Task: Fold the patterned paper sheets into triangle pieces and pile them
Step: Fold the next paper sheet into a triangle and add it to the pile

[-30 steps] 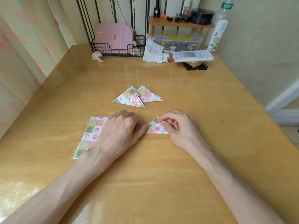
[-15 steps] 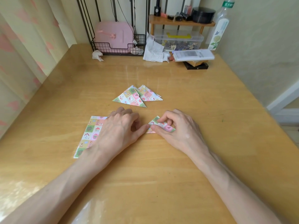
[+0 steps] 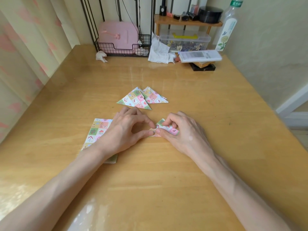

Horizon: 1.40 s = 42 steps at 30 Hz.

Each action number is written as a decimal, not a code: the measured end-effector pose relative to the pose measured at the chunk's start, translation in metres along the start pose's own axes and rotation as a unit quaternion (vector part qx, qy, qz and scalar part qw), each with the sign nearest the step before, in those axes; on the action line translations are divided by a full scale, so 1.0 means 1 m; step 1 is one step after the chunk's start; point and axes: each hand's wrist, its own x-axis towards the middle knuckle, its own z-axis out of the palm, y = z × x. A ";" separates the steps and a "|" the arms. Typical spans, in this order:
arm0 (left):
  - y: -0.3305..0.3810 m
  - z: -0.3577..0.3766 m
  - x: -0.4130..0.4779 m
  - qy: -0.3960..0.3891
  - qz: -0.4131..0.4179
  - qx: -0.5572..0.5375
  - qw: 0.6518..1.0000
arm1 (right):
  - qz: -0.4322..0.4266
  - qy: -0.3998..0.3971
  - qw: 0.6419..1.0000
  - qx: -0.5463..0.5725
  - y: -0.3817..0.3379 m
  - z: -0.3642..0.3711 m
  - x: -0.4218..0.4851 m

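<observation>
Pinching the little folded paper [image 3: 168, 129] with curled fingers, the right hand [image 3: 185, 133] holds it while the left hand [image 3: 126, 129] nips its corner.

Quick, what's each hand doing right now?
Left hand: pinches the folded paper at its corner.
Right hand: pinches the same folded paper.

folded triangles [image 3: 133, 100] overlapping; flat sheets [image 3: 96, 132] at left; small piece [image 3: 168, 128] pinched.
</observation>
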 end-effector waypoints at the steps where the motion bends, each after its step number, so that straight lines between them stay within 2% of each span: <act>1: -0.002 -0.003 0.001 -0.009 -0.005 0.003 1.000 | 0.001 0.000 1.000 0.000 0.000 0.000 0.000; 15: -0.005 -0.015 0.001 -0.058 -0.023 0.032 0.998 | 0.019 0.009 1.000 -0.003 -0.004 0.002 -0.002; 20: -0.004 -0.019 0.000 -0.069 -0.015 0.039 0.997 | 0.008 0.054 0.998 -0.035 -0.012 0.009 -0.009; 28: -0.009 -0.020 -0.001 -0.077 0.004 0.033 0.996 | 0.012 0.063 0.995 -0.083 -0.021 0.014 -0.012; 34: -0.011 -0.020 0.000 -0.082 0.002 0.039 0.996 | 0.029 0.062 0.994 -0.082 -0.023 0.017 -0.010; 42: -0.008 -0.020 0.000 -0.084 -0.005 0.037 0.996 | 0.079 0.021 0.994 -0.078 -0.028 0.021 -0.001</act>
